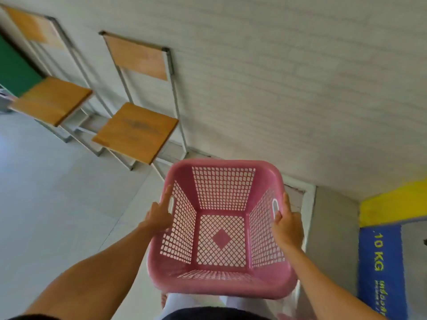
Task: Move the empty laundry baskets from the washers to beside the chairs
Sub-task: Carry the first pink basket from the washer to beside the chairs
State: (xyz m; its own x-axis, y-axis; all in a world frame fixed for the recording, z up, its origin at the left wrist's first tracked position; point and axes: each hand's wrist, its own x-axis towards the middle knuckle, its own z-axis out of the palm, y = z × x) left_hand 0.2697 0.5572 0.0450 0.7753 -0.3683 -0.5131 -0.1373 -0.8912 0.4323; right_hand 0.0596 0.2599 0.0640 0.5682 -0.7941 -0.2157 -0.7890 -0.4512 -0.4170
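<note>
I hold an empty pink lattice laundry basket (221, 229) in front of my body, above the floor. My left hand (161, 215) grips its left rim by the handle slot. My right hand (286, 224) grips the right rim, with fingers through the handle hole. Two wooden chairs with metal frames stand against the wall: the nearer chair (136, 130) is just up and left of the basket, and the farther chair (53, 100) stands beyond it at the left.
A white brick wall (288, 88) runs behind the chairs. At the right edge stands a washer (381, 269) with a blue "10 KG" label and a yellow band. Pale tiled floor (57, 204) spreads to the left. A green panel (13, 70) fills the far left.
</note>
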